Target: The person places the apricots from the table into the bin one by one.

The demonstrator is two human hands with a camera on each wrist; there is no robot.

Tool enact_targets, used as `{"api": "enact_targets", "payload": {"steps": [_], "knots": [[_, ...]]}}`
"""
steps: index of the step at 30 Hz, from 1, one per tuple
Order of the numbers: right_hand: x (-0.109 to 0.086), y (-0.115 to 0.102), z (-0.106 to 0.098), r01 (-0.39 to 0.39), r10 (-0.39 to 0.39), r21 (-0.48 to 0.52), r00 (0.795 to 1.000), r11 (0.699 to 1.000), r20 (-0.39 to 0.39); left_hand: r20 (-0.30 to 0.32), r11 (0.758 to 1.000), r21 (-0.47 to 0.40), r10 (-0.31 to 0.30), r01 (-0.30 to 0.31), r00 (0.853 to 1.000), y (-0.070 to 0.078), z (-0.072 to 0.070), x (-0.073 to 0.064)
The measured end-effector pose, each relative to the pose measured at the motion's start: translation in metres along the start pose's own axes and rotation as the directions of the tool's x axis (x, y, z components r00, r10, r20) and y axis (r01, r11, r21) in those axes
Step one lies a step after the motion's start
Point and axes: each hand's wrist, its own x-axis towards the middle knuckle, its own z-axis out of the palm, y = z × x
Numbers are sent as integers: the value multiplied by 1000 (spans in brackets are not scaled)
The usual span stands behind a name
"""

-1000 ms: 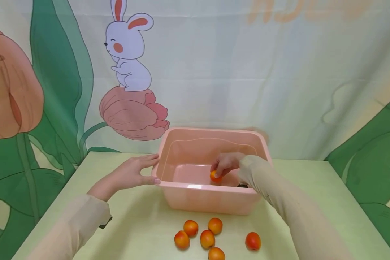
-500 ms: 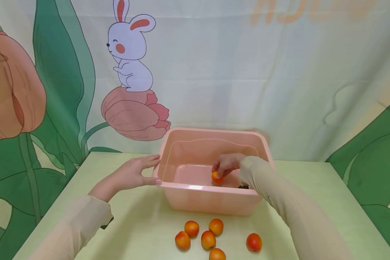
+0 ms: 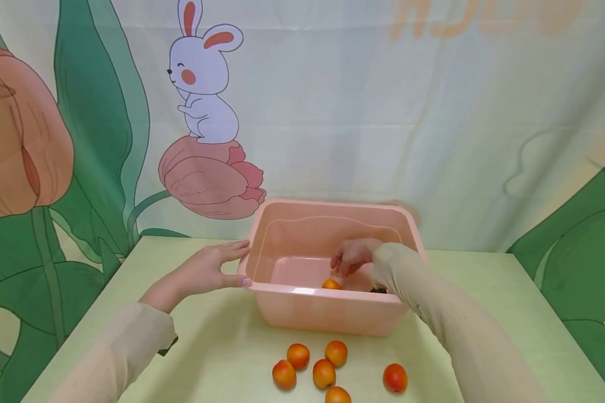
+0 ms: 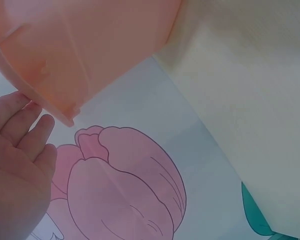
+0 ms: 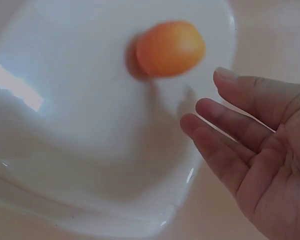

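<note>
A pink plastic tub [image 3: 327, 313] stands on the table. At its left rim, my left hand [image 3: 206, 270] rests with thumb at the front corner and straight fingers along the side; the left wrist view shows those fingertips [image 4: 34, 107] against the rim's outer side. My right hand [image 3: 355, 257] is down inside the tub, its fingers loosely spread and holding nothing. Just off its fingertips, a small orange-red fruit [image 5: 172, 49] lies on the tub floor. In the head view the front rim partly hides this fruit [image 3: 331, 284].
In front of the tub lie several more orange-red fruits, such as one in the near group [image 3: 324, 374], with a redder one [image 3: 395, 378] apart on the right. A pale green table [image 3: 206, 347] bears everything. Behind it hangs a printed rabbit-and-tulip curtain [image 3: 333, 112].
My right hand has let go of the fruit, which now lies on the tub floor slightly nearer the front wall. The left hand stays at the rim.
</note>
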Motion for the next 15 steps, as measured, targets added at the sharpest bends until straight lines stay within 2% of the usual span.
{"api": "enact_targets", "payload": {"steps": [9,15], "knots": [[17,3,-12,48,-47,-18,998,999,38,7,1000,-11,-17,17,1000,1,0,1],[15,-8,-21,129,-123,-118,991,985,51,-7,1000,6,7,-7,1000,-1,0,1]]}}
